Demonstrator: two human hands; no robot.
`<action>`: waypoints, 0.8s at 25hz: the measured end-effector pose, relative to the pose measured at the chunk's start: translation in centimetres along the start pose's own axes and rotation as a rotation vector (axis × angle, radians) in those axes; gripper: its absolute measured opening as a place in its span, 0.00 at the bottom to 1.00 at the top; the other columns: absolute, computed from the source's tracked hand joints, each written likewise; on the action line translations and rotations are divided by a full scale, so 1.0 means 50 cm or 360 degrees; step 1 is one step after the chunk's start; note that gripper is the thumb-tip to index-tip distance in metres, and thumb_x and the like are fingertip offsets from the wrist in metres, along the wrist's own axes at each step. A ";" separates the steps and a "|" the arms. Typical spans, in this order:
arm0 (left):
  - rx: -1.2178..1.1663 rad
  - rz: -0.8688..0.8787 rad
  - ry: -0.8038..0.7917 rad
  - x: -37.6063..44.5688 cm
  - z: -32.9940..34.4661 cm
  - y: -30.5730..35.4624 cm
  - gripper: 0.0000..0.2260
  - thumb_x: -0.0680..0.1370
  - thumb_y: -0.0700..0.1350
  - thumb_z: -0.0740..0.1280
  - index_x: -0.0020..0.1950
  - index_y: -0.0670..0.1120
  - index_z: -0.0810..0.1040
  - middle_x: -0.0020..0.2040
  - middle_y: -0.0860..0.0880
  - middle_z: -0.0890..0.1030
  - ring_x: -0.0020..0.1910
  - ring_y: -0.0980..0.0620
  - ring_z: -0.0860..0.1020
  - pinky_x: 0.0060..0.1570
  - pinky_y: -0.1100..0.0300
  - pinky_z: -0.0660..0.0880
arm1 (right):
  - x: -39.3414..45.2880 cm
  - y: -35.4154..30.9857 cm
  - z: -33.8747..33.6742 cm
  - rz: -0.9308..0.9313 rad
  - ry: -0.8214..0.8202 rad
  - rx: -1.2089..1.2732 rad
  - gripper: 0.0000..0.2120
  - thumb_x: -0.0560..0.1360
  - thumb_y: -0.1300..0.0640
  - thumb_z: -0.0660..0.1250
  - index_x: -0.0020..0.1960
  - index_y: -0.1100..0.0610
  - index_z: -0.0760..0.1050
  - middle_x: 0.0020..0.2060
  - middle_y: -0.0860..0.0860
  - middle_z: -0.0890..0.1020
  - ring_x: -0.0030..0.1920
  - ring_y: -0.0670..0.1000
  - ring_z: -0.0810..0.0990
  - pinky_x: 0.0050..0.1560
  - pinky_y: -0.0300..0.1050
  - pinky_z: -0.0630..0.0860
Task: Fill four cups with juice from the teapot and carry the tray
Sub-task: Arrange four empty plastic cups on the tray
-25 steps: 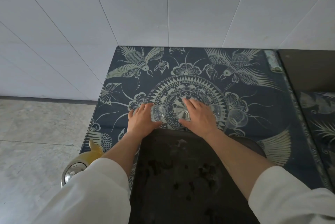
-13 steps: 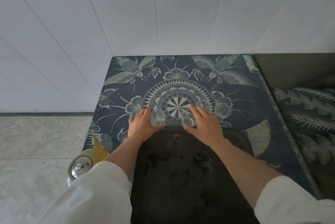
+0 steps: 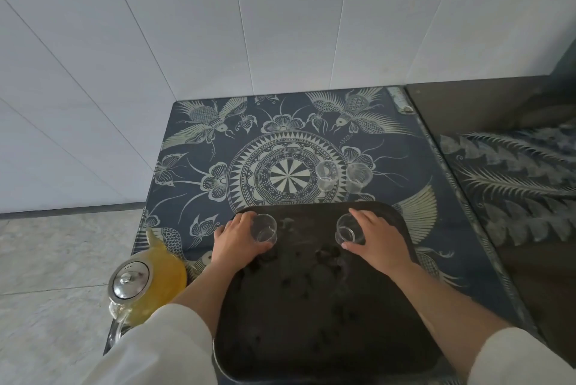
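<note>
The left hand [image 3: 237, 241] curls its fingers round a small clear glass cup [image 3: 263, 229] at the far left of the dark, rounded-corner rectangular tray [image 3: 311, 322], and the right hand [image 3: 375, 241] holds a second small clear glass cup [image 3: 348, 229] in the same way at the far right. Both cups stand upright and look to be resting on the tray, though the glass against the dark surface makes it hard to be sure they are fully set down. Both look empty.

Just beyond the tray's far edge, on the dark blue tablecloth printed with pale birds, flowers and a round medallion [image 3: 218, 141], two more small clear glass cups [image 3: 326, 176] [image 3: 358, 177] stand side by side, near each other and apart from the tray; they also appear empty.

The clear glass teapot with a shiny metal lid, full of yellow juice [image 3: 146, 285], sits at the near left corner of the table, just beside the left forearm (no hand is on it).

By my reading the task is at an early stage: two of four cups are placed on the tray, two are yet to be brought over, no juice is poured, and the tray is not yet lifted. Filling all four and carrying the tray remain.
</note>
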State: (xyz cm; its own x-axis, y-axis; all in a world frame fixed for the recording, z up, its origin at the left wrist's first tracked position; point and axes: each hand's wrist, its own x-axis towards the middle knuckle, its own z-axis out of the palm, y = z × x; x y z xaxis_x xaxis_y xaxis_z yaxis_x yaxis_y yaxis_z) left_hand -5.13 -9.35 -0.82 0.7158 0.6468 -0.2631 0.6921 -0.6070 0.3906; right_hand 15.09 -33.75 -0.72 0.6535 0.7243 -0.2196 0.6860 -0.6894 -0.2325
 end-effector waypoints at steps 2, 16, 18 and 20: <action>0.0015 -0.0001 -0.0012 -0.004 0.009 0.001 0.36 0.67 0.65 0.71 0.72 0.54 0.67 0.68 0.55 0.75 0.68 0.51 0.73 0.69 0.47 0.63 | -0.016 0.017 0.004 0.0031 -0.0015 0.0037 0.40 0.74 0.35 0.68 0.81 0.49 0.60 0.75 0.46 0.69 0.70 0.53 0.73 0.63 0.52 0.75; 0.0017 -0.0003 -0.0044 -0.030 0.034 0.022 0.41 0.66 0.63 0.73 0.76 0.55 0.62 0.69 0.53 0.73 0.70 0.50 0.71 0.71 0.45 0.63 | -0.047 0.040 0.009 0.0087 -0.0024 0.0031 0.43 0.73 0.33 0.69 0.81 0.49 0.60 0.73 0.46 0.70 0.69 0.53 0.74 0.62 0.51 0.76; 0.0006 -0.0018 -0.0063 -0.033 0.036 0.019 0.44 0.65 0.63 0.73 0.77 0.56 0.59 0.71 0.52 0.72 0.71 0.48 0.71 0.72 0.44 0.63 | -0.048 0.039 0.009 0.0089 -0.0025 0.0025 0.44 0.72 0.33 0.69 0.81 0.50 0.59 0.74 0.47 0.69 0.69 0.53 0.73 0.63 0.51 0.75; 0.0000 -0.0020 -0.0064 -0.035 0.035 0.018 0.46 0.65 0.64 0.74 0.79 0.56 0.57 0.72 0.52 0.69 0.72 0.48 0.69 0.72 0.43 0.62 | -0.050 0.039 0.010 0.0093 -0.0025 0.0035 0.45 0.72 0.33 0.69 0.81 0.50 0.57 0.75 0.48 0.68 0.71 0.53 0.72 0.64 0.52 0.75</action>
State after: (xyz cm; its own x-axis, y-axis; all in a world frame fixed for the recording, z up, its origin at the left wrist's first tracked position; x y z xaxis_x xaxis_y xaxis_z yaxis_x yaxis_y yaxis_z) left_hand -5.58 -11.85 -1.56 0.7104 0.6352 -0.3030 0.7008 -0.5990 0.3873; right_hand 14.65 -36.88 -1.09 0.6869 0.6829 -0.2485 0.6396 -0.7305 -0.2396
